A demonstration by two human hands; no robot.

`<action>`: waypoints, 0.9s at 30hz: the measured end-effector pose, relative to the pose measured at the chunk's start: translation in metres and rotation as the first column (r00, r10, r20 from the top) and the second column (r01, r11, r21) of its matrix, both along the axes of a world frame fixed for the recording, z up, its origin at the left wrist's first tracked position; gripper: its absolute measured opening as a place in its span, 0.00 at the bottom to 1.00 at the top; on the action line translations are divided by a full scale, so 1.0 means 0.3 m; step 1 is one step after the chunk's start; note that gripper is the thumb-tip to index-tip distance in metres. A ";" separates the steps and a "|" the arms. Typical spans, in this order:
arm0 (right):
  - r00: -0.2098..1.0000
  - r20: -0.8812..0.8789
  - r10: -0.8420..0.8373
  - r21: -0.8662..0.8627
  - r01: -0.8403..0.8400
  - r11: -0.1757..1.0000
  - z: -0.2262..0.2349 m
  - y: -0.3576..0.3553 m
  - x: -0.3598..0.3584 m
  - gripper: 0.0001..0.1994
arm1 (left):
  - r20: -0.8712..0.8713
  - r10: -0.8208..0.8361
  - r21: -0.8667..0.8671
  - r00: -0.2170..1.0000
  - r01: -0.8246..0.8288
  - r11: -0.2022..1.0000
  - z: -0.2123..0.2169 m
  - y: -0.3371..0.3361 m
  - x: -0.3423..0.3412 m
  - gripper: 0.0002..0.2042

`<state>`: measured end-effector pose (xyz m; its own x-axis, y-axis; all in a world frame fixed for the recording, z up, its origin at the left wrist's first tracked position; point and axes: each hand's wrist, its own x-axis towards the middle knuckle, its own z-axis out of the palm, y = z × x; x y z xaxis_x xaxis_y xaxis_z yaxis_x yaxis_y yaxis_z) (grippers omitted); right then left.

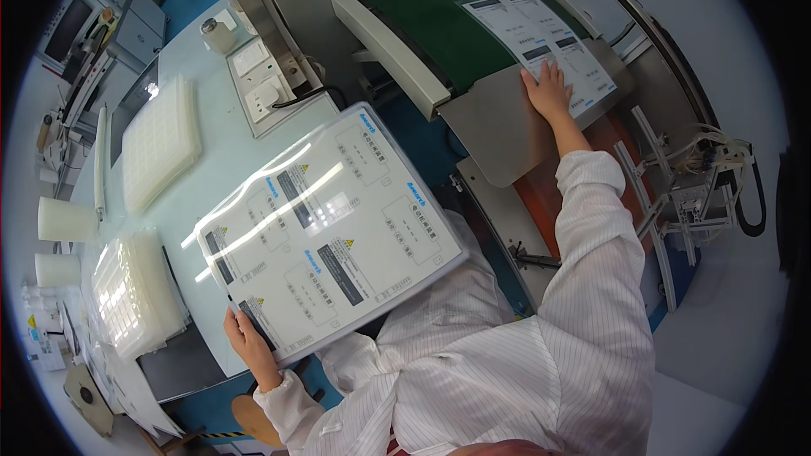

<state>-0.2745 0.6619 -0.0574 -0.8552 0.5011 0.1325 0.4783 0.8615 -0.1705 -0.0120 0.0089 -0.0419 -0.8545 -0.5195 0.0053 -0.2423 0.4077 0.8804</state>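
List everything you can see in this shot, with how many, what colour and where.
Glossy white label sheet: one, held over the pale table.
White printed sheets on the green conveyor belt: two, top centre.
Stacks of translucent white plastic trays: two, left.
White rolls: two, far left.
White socket box: one, table's far end.
Left hand: grips the label sheet's lower corner.
Right hand: flat on the nearer conveyor sheet.

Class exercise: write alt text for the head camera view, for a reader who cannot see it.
A person in a white striped coat holds a glossy label sheet by its near corner in the left hand, while the right hand presses flat on another printed sheet coming off a green conveyor belt. Stacks of clear plastic trays sit on the pale table to the left.
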 end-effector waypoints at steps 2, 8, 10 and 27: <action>0.998 0.045 -0.036 -0.015 0.037 0.999 -0.031 0.000 0.042 0.41 | -0.009 -0.013 -0.011 1.000 0.013 1.000 0.001 -0.002 0.000 0.18; 0.998 0.052 0.018 -0.016 -0.018 1.000 -0.056 -0.102 0.232 0.41 | -0.020 -0.014 0.048 1.000 0.015 0.999 -0.003 -0.004 -0.001 0.18; 0.997 0.035 0.064 -0.058 -0.062 0.996 -0.047 -0.156 0.329 0.42 | -0.034 -0.004 0.097 0.999 0.008 0.995 -0.008 -0.008 0.002 0.18; 0.937 0.011 0.350 0.114 -0.349 0.930 0.210 -0.421 0.508 0.22 | -0.079 0.027 -0.077 0.997 -0.033 0.997 0.012 0.012 0.004 0.16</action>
